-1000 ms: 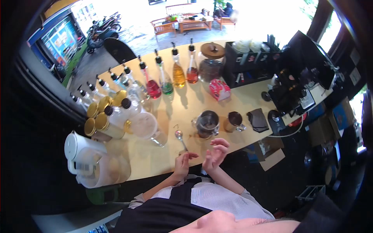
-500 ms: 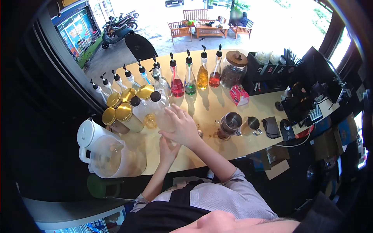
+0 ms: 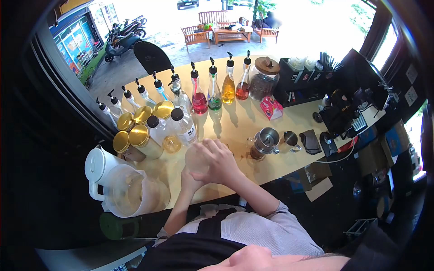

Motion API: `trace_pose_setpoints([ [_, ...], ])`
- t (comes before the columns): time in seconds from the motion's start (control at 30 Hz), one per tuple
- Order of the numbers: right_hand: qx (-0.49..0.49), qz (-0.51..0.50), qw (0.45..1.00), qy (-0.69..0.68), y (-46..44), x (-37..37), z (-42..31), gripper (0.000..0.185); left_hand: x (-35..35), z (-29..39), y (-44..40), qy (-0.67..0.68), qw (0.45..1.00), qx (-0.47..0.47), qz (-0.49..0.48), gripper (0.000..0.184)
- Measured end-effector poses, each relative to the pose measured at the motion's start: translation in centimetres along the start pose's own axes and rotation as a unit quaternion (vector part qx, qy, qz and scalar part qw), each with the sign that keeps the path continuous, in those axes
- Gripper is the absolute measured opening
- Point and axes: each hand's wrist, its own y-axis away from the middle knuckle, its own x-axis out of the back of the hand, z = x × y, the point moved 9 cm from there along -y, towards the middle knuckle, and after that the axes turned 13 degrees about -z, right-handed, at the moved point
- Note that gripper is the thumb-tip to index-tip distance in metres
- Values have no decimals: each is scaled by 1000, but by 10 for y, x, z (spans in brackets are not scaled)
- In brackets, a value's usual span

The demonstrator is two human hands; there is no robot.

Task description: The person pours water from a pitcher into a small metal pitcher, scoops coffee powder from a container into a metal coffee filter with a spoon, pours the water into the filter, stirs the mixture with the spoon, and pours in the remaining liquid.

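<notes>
Presently both hands are gripping a translucent round-topped container (image 3: 194,158) near the front edge of the worktop (image 3: 298,118); the right hand (image 3: 220,162) is wrapping its right side, fingers curling over the top; the left hand (image 3: 191,180) is cupping its near side from lower down; the container is sitting between the palms, and whether its base is touching the worktop I cannot tell; a black-capped bottle (image 3: 186,131) is standing just beyond; a frosted pitcher (image 3: 153,192) is occupying the front left corner.
</notes>
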Motion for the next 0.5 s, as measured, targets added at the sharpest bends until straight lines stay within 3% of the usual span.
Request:
trace_pose_setpoints([
  [0.07,31,-22,999,-16,0,1,-1,73,-6,-3,1,-2,998,-13,-57,77],
  [0.13,61,-42,997,-32,0,6,0,73,-2,24,5,34,990,-103,-86,78],
  [0.2,108,-74,982,-137,-2,12,1,70,-5,20,4,59,987,-110,-99,79],
  [0.23,108,-74,982,-138,-3,13,6,70,-8,17,5,83,984,-115,-110,79],
  [0.3,105,-5,958,-266,-5,23,26,65,-12,0,6,134,981,-102,-99,79],
  [0.37,75,10,960,-270,-7,13,45,59,-12,-14,7,186,975,-89,-87,79],
  [0.43,-52,80,953,-287,-5,-8,87,55,7,-11,10,109,988,-111,4,79],
  [0.5,-77,67,955,-277,-2,-48,111,57,14,-23,15,121,987,-99,42,79],
])
